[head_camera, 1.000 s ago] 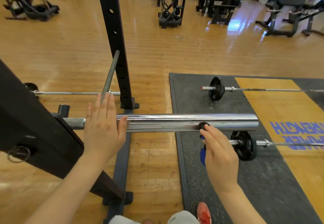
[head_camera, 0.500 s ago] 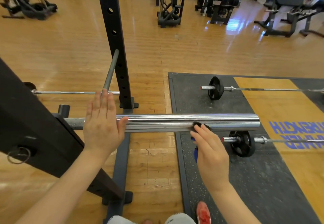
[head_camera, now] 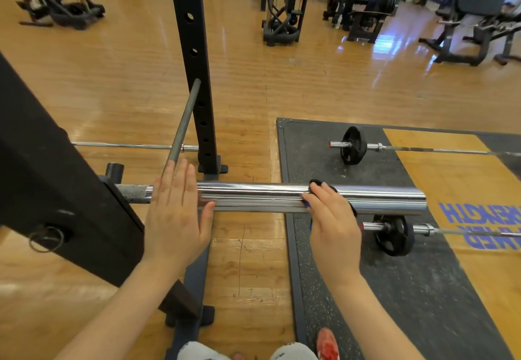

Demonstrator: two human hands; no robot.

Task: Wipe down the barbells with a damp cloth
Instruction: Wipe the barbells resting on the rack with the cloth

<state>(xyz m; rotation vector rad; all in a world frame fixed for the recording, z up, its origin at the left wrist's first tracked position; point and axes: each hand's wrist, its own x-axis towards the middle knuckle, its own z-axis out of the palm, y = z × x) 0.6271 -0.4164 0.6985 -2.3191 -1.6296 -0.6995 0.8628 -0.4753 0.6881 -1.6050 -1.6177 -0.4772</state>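
The right hand point(head_camera: 332, 224) curls its fingers point(head_camera: 320, 194) over a dark cloth point(head_camera: 317, 183), pressing it against the top of the sleeve point(head_camera: 253, 197), the thick end of a barbell. Only small bits of the cloth show: black at the fingertips and beside the knuckles, and a blue edge under the hand. The left hand point(head_camera: 176, 210) lies flat on the sleeve near its inner end, fingers straight and together, thumb spread along the sleeve's near side.

The sleeve is a smooth, polished chrome cylinder, bright with streaked reflections. It runs level across the middle of the view, its free end to the right. To the left it narrows to a duller, speckled grey shaft that rests on a black steel rack point(head_camera: 56, 190).

Behind stands a black upright point(head_camera: 194, 63) with round holes, with a thin matte grey rod point(head_camera: 183, 125) slanting beside it. The floor point(head_camera: 112, 77) is glossy orange wood. To the right lies a black speckled rubber mat point(head_camera: 423, 289), where two thinner barbells with small black plates point(head_camera: 352, 145) point(head_camera: 393, 235) rest.
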